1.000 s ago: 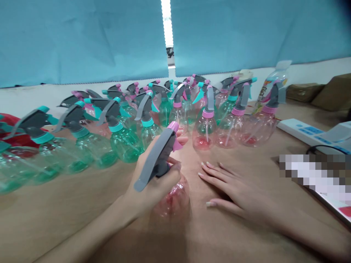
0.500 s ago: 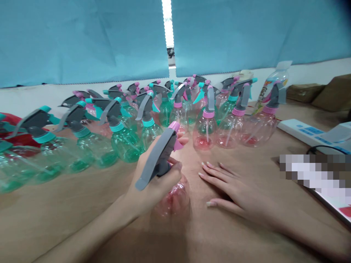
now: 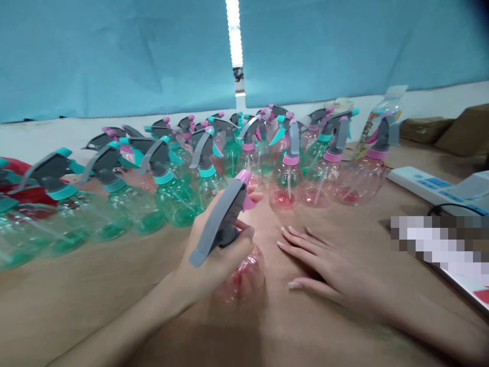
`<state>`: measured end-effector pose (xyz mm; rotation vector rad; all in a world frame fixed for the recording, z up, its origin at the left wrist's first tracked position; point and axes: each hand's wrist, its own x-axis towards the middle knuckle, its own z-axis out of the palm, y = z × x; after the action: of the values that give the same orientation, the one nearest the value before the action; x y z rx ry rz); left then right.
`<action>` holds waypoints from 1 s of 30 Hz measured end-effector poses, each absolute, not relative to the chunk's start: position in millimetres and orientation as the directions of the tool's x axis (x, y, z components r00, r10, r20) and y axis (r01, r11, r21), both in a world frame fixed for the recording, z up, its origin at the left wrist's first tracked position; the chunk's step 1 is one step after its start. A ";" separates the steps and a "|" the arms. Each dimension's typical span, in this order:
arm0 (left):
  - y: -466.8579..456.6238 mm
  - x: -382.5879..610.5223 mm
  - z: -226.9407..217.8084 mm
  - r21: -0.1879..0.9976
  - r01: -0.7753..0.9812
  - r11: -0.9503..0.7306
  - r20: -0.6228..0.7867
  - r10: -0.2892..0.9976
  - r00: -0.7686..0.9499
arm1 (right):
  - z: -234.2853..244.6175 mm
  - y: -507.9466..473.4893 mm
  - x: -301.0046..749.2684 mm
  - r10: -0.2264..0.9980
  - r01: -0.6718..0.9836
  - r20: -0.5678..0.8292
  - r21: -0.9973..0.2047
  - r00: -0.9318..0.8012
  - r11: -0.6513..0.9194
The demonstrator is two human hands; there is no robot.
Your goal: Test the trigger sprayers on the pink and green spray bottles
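My left hand point(image 3: 214, 255) is wrapped round the neck of a clear pink spray bottle point(image 3: 244, 278) that stands on the brown table point(image 3: 95, 295). Its grey trigger head point(image 3: 217, 221) with a pink nozzle points up and away from me. My right hand point(image 3: 324, 265) lies flat on the table just right of that bottle, fingers stretched out and apart, holding nothing.
Several green and pink spray bottles point(image 3: 173, 196) with grey trigger heads stand in rows across the back of the table. A white power strip point(image 3: 428, 186) and a black cable point(image 3: 446, 208) lie at the right. Cardboard boxes point(image 3: 458, 130) sit far right. Blue curtains point(image 3: 114, 51) hang behind.
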<state>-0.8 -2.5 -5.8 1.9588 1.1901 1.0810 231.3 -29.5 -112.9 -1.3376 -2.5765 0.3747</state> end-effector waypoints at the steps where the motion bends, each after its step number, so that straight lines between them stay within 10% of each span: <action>1: -2.6 -0.7 -5.2 0.802 0.423 -0.421 0.332 0.904 0.269 | -112.6 -29.6 231.4 0.821 0.767 0.070 -0.319 -0.567 0.557; 30: -2.9 -2.6 -0.8 0.778 0.430 -0.458 0.348 0.884 0.311 | -113.8 -30.0 231.0 0.824 0.756 0.098 -0.350 -0.558 0.553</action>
<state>-2.6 -2.9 -0.8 2.0219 1.1598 1.0552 231.0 -30.0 -113.8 -1.3186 -2.5393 0.3923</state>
